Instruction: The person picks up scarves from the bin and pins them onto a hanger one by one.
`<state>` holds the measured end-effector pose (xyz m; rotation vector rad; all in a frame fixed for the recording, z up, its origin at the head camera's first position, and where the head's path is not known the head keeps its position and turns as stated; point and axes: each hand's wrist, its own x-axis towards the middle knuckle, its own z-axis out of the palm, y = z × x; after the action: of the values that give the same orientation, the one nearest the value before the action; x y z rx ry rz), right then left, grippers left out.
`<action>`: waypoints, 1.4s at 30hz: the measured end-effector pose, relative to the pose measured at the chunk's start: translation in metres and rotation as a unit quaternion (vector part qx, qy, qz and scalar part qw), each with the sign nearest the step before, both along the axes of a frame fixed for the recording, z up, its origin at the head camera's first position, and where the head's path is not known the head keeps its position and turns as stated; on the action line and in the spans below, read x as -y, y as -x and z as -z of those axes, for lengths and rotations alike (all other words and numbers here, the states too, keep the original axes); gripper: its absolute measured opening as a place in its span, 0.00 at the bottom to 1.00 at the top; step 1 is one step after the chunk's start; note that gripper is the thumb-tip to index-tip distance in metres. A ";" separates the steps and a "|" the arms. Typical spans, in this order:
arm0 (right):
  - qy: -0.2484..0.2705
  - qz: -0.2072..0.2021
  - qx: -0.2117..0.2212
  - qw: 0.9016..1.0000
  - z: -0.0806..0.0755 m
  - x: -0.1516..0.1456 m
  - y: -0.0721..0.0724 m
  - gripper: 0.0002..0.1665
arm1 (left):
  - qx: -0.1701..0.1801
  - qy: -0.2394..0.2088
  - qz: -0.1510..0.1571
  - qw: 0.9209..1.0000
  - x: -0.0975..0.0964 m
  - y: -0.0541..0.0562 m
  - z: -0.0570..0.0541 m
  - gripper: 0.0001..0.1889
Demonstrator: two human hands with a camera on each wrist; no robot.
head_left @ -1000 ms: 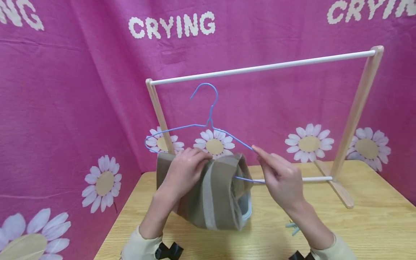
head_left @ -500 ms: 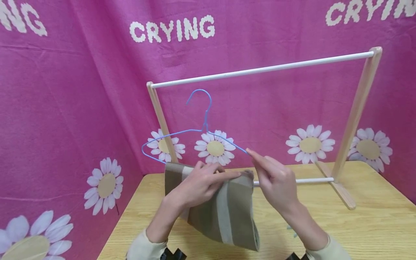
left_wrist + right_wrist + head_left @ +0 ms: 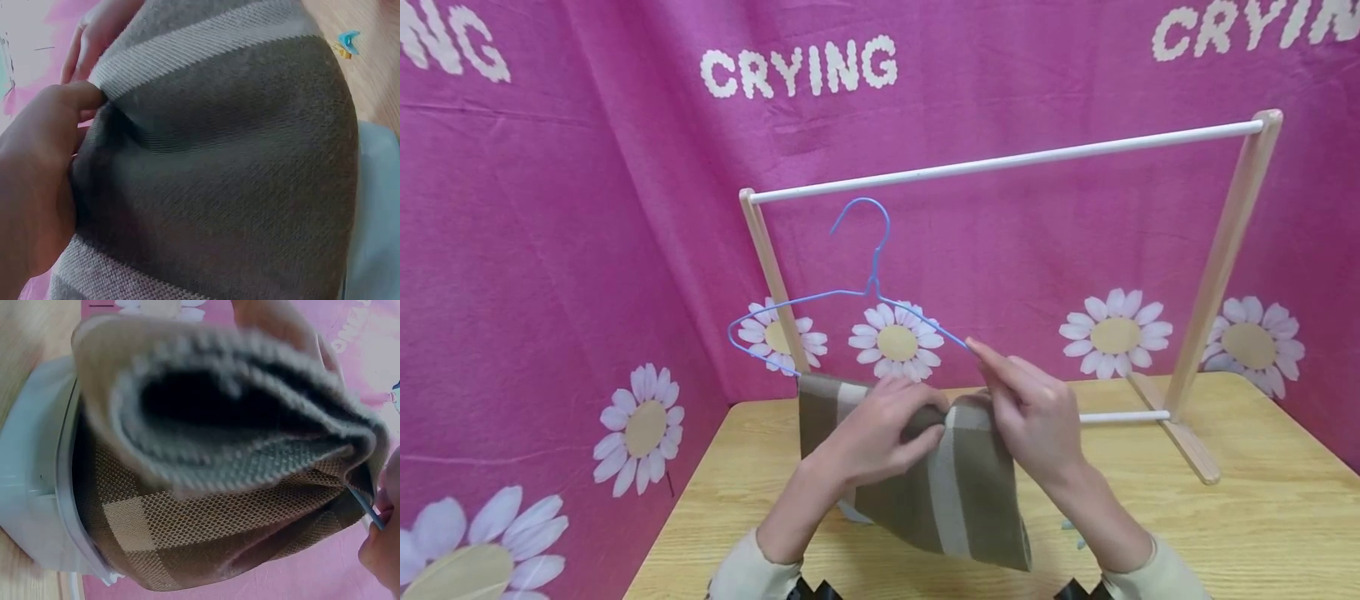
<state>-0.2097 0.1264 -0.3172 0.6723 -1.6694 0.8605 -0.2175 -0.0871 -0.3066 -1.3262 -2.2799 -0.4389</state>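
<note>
A brown checked scarf (image 3: 977, 467) with pale stripes hangs folded over the lower bar of a blue wire hanger (image 3: 874, 271). My left hand (image 3: 887, 433) pinches the scarf's upper edge, its thumb in front. Around the hanger's right end curls my right hand (image 3: 1041, 417), the index finger lying along the sloping wire. In the left wrist view the scarf (image 3: 231, 144) fills most of the picture, dented by the left thumb. The scarf's folded, open-ended layers (image 3: 137, 525) show in the right wrist view, with the hanger wire (image 3: 365, 506) emerging beside my right fingers.
Behind the hands stands a wooden rack with a white top rail (image 3: 1000, 160). A pale plastic box (image 3: 31, 469) sits beneath the scarf on the wooden table (image 3: 1262, 533). Small teal and yellow pieces (image 3: 347, 44) lie on the table. Pink printed fabric surrounds it.
My left hand has moved right, and the scarf has slid right along the hanger's lower bar toward my right hand. The hanger has shifted slightly left and down; my right hand still grips it.
</note>
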 end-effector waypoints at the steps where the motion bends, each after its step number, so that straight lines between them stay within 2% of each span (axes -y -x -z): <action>1: 0.000 0.000 0.000 1.000 0.000 0.000 0.000 0.26 | -0.021 0.005 -0.006 1.000 -0.001 0.002 0.002 0.12; 4: -0.003 0.000 0.000 1.000 -0.002 0.000 0.000 0.25 | -0.106 0.019 -0.029 0.994 -0.005 0.006 0.006 0.14; 8: -0.009 0.008 -0.004 1.000 -0.003 -0.003 0.001 0.24 | -0.206 0.021 -0.073 0.976 -0.006 0.010 0.012 0.20; 12: 0.000 0.018 -0.006 1.000 -0.004 -0.011 0.003 0.25 | -0.245 0.007 -0.093 0.965 0.002 0.016 0.013 0.18; 14: 0.006 0.016 -0.006 1.000 -0.004 -0.014 0.003 0.25 | -0.255 0.013 -0.099 0.962 0.007 0.017 0.012 0.15; 16: 0.009 0.012 -0.004 1.000 -0.003 -0.015 0.004 0.24 | -0.268 0.032 -0.104 0.957 0.011 0.018 0.011 0.17; 19: 0.010 0.006 -0.004 1.000 -0.002 -0.015 0.005 0.24 | -0.282 0.070 -0.110 0.950 0.012 0.018 0.010 0.26; 21: 0.010 0.004 -0.003 1.000 -0.001 -0.014 0.006 0.24 | -0.281 0.089 -0.109 0.949 0.013 0.017 0.009 0.32; 24: 0.010 0.005 -0.002 1.000 -0.001 -0.013 0.006 0.24 | -0.265 0.106 -0.114 0.951 0.013 0.014 0.007 0.33; 27: 0.012 0.006 -0.002 1.000 -0.001 -0.013 0.006 0.24 | -0.232 0.093 -0.109 0.962 0.012 0.011 0.007 0.27; 29: 0.013 0.004 -0.002 1.000 -0.002 -0.013 0.006 0.23 | -0.210 0.078 -0.095 0.970 0.009 0.010 0.006 0.20; 32: 0.014 0.002 0.000 1.000 -0.004 -0.012 0.004 0.24 | -0.199 0.065 -0.070 0.975 0.003 0.010 0.007 0.16; 35: 0.015 0.000 0.002 1.000 -0.006 -0.010 0.002 0.24 | -0.224 0.063 -0.068 0.970 -0.002 0.012 0.009 0.19; 40: 0.011 -0.001 0.005 1.000 -0.007 -0.009 0.001 0.25 | -0.267 0.048 -0.094 0.958 -0.004 0.019 0.013 0.23; 42: 0.012 0.001 0.008 1.000 -0.006 -0.011 0.001 0.25 | -0.275 0.041 -0.102 0.955 -0.003 0.020 0.012 0.23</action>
<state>-0.2108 0.1374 -0.3109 0.6486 -1.6712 0.8870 -0.2377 -0.0844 -0.3188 -1.0652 -1.9431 0.0926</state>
